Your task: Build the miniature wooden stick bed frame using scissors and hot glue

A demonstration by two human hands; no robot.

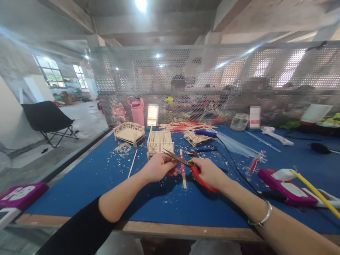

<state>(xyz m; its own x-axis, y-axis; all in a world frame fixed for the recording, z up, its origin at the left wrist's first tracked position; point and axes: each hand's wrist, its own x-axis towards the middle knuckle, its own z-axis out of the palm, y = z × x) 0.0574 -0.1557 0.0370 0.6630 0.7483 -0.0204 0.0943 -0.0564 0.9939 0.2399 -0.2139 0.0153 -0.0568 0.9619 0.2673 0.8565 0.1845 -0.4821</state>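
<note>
Over a blue tabletop [87, 198] before a perforated metal screen [119, 71], gripping red-handled scissors [189, 164] in the right hand [209, 171], pointing the blades [176, 157] across the left hand [158, 166], and curling the left hand's fingers inward, with anything between the fingertips too hidden to tell. Working on either side of a red-banded stick bundle [183, 170] and facing three stick-built frames [160, 140] just beyond. Also showing, toward the back, a pink bottle [137, 115] and a glass jar [239, 122], contents too indistinct to tell.

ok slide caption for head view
Right hand holds red-handled metal scissors beside left hand, pale wooden-stick models beyond on blue tabletop.
</note>
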